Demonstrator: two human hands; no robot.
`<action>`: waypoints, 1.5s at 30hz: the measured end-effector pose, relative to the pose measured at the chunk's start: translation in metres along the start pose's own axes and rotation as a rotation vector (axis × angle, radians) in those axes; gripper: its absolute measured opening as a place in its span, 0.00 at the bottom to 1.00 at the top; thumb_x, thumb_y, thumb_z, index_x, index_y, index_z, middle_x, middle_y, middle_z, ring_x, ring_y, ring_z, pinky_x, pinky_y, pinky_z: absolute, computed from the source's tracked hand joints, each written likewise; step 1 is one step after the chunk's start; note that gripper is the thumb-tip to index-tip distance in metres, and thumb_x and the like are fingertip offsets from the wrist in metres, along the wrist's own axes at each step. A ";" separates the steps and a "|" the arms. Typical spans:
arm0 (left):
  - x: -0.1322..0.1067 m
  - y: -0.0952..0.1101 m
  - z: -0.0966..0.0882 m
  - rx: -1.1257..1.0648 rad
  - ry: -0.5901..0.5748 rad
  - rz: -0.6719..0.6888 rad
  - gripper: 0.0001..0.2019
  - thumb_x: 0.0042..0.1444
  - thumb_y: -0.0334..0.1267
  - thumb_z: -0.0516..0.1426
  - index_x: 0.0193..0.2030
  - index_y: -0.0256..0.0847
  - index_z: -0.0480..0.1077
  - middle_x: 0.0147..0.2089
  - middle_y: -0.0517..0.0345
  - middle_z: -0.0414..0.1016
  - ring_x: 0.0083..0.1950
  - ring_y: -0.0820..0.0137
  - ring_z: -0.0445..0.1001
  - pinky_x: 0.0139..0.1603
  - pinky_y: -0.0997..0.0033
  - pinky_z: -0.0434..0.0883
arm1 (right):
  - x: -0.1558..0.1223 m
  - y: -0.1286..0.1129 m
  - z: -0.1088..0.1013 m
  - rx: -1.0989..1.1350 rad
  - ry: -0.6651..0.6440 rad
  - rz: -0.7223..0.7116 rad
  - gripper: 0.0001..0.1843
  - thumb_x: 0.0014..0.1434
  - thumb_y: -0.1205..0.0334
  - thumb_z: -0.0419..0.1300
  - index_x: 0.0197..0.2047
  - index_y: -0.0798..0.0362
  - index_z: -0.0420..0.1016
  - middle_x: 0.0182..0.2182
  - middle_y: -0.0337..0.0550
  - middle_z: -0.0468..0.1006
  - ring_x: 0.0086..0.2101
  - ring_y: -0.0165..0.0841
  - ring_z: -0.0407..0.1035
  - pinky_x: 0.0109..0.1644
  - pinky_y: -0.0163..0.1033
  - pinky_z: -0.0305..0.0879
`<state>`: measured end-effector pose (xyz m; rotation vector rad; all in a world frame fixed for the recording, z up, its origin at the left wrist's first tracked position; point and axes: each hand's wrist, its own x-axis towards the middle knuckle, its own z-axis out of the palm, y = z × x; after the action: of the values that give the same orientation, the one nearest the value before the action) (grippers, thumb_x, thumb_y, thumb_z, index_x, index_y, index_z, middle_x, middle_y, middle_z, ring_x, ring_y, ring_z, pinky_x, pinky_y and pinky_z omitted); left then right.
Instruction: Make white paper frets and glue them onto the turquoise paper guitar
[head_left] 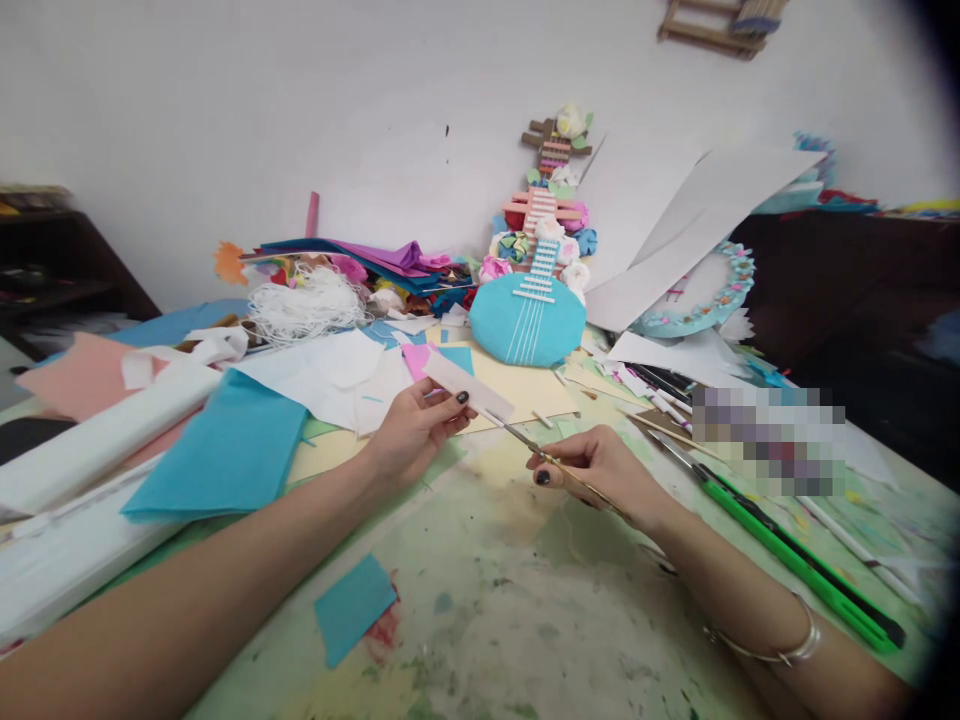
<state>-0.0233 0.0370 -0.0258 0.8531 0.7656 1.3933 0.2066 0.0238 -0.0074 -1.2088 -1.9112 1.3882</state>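
Note:
My left hand [416, 432] is closed on a narrow white paper strip [469, 386], held slanting above the table. My right hand [600, 468] grips small scissors [525, 440] whose blades point up-left and meet the strip's lower end. Both hands hover over a paint-stained table top [487, 590], just in front of a cream sheet [525, 392].
A blue paper guitar [527, 318] with paper flowers leans at the back. Blue paper [225, 450], a white roll [105, 435] and pink sheets lie left. A green utility knife [802, 565] lies right; a blue scrap [352, 605] lies near me. White sheets [675, 250] lean on the wall.

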 end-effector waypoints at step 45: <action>-0.003 -0.003 0.002 -0.038 -0.023 -0.042 0.15 0.41 0.29 0.68 0.36 0.34 0.69 0.28 0.60 0.73 0.29 0.77 0.73 0.35 0.77 0.72 | 0.002 0.007 0.010 -0.012 0.009 -0.010 0.26 0.45 0.43 0.66 0.34 0.61 0.82 0.15 0.33 0.53 0.19 0.22 0.42 0.22 0.33 0.35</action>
<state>-0.0196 0.0341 -0.0276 0.8175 0.7330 1.3546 0.2008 0.0211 -0.0176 -1.2076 -1.9196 1.3652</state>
